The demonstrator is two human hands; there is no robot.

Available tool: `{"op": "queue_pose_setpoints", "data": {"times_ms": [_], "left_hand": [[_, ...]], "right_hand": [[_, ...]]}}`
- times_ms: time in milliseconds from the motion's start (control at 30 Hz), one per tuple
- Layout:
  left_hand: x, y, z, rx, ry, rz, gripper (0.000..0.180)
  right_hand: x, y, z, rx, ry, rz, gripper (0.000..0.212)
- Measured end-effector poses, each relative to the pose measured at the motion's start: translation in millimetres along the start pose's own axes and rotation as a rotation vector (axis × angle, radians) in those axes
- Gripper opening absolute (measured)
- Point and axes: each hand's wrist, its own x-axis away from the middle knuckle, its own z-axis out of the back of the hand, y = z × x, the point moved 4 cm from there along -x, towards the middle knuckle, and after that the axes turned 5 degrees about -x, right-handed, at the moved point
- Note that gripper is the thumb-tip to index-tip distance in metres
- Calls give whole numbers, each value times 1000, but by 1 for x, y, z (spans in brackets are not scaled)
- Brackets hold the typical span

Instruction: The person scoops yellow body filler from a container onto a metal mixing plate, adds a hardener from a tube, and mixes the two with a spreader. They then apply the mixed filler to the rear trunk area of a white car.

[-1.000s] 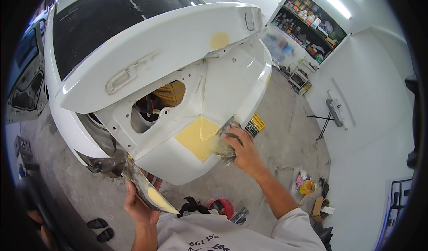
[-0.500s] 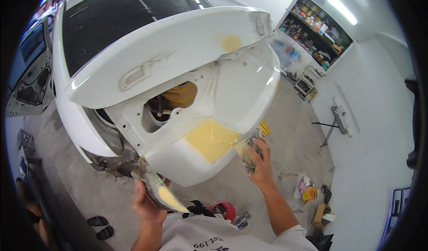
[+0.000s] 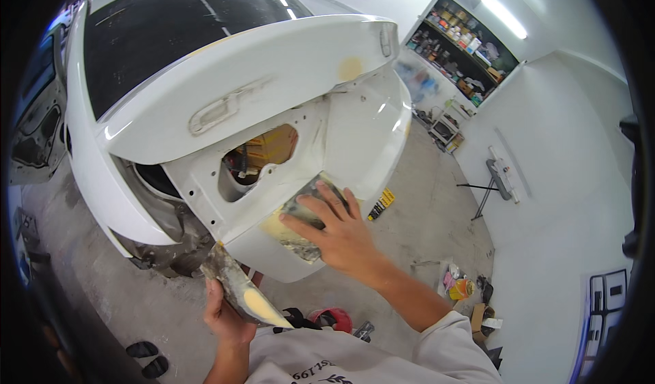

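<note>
The raised boot lid overhangs the white rear panel, closing it off from above. The right hand covers the yellow filler patch. The oval opening is partly blocked by parts inside. Bare floor lies open to the right, up to a metal stand.

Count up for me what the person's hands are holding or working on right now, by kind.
White car body panel with yellow filler patch: 1
Spreader pressed on the panel by the right hand: 1
Mixing board with filler in the left hand: 1
Total: 3
</note>
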Motion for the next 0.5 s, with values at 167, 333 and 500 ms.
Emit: {"op": "queue_pose_setpoints", "data": {"times_ms": [167,333,500], "left_hand": [[-1,2,3,-22,15,0,53],[-1,3,8,-92,82,41,66],[1,4,6,-87,61,26,64]], "right_hand": [[3,6,-3,-65,17,-5,67],[12,12,-5,-96,31,0,64],[43,32,-4,-110,12,1,62]]}}
